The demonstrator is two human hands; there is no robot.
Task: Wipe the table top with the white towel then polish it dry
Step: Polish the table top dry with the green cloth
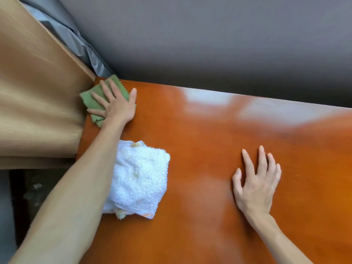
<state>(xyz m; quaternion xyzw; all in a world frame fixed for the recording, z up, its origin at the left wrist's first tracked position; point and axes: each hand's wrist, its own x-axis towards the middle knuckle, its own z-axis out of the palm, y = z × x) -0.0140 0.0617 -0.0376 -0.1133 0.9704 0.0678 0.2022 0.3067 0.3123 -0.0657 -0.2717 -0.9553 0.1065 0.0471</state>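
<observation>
A glossy orange-brown table top [219,141] fills the lower right of the head view. My left hand [116,105] lies flat, fingers spread, pressing a small green cloth [92,101] onto the table's far left corner. The folded white towel [139,180] rests on the table near the left edge, partly under my left forearm, with nothing gripping it. My right hand [257,180] is palm down on bare wood at the right, fingers apart, holding nothing.
A tan curtain [38,96] hangs against the table's left edge beside the green cloth. Grey fabric [85,48] shows behind it. A grey wall [209,44] runs along the table's far edge. Dark floor [22,197] lies below left.
</observation>
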